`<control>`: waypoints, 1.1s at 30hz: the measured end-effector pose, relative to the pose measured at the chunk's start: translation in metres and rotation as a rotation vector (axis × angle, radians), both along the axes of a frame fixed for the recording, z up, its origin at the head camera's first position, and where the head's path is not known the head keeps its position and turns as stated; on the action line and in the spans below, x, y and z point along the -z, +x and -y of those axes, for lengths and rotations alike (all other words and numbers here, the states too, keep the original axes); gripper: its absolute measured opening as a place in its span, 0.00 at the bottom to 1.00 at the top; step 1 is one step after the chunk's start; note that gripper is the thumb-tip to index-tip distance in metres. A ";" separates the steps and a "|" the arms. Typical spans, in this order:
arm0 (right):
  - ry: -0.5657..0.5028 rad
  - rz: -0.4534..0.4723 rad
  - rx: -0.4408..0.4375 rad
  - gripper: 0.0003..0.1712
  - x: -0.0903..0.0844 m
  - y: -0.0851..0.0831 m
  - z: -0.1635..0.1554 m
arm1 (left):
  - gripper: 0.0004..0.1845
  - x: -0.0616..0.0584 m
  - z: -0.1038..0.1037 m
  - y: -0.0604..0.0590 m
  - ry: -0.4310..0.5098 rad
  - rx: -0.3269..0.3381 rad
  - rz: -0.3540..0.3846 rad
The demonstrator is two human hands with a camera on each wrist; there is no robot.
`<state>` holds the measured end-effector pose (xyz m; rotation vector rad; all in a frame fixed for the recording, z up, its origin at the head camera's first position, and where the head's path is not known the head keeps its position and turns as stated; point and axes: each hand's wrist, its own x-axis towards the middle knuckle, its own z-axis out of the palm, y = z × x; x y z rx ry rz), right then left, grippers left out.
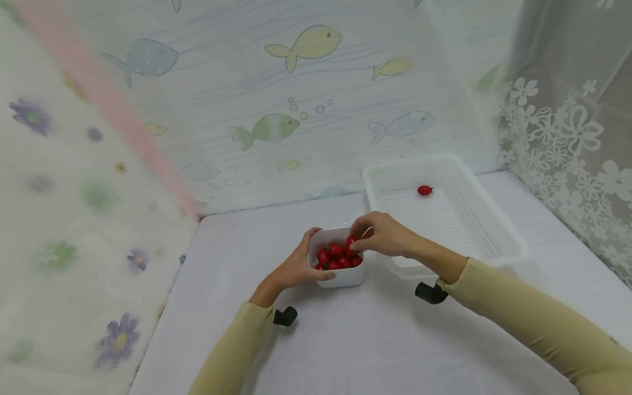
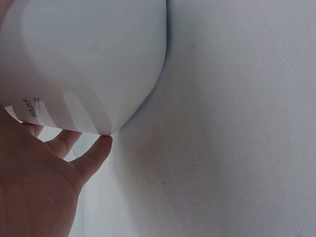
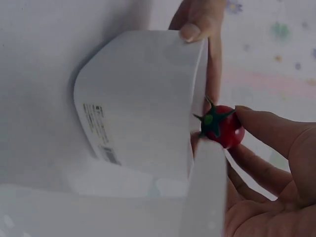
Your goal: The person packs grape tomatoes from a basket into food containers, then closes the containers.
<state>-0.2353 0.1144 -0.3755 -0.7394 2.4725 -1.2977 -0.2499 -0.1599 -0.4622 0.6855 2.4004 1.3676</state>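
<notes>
Your left hand (image 1: 296, 269) is cupping the small white plastic tub (image 1: 340, 277) of red cherry tomatoes (image 1: 336, 257), fingers curled around its side. Your right hand (image 1: 385, 235) is pinching one green-stemmed red tomato (image 3: 223, 128) above the tub's rim. Beside it, the white perforated plastic basket (image 1: 489, 230) is holding a single tomato (image 1: 424, 190).

Open table (image 1: 345, 340) in front — basket (image 1: 498, 241) (right) blocks.

Home-style staged setup, prob. a recording booth: white cloth-covered table (image 1: 345, 340) enclosed by fish-print curtain (image 1: 276, 99), floral sheet (image 1: 74, 219) at left and lace curtain (image 1: 568, 126) at right.
</notes>
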 end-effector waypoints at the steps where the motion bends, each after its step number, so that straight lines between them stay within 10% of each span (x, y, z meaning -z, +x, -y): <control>1: 0.014 -0.026 0.002 0.11 0.002 0.001 0.004 | 0.58 0.000 0.000 0.000 -0.002 -0.001 0.003; 22: 0.282 -0.354 -0.129 0.10 0.019 0.008 0.050 | 0.61 -0.004 0.001 0.003 -0.013 -0.011 0.017; 33: 0.196 -0.255 -0.139 0.16 -0.001 0.019 0.023 | 0.59 -0.001 0.000 0.002 -0.004 -0.004 0.003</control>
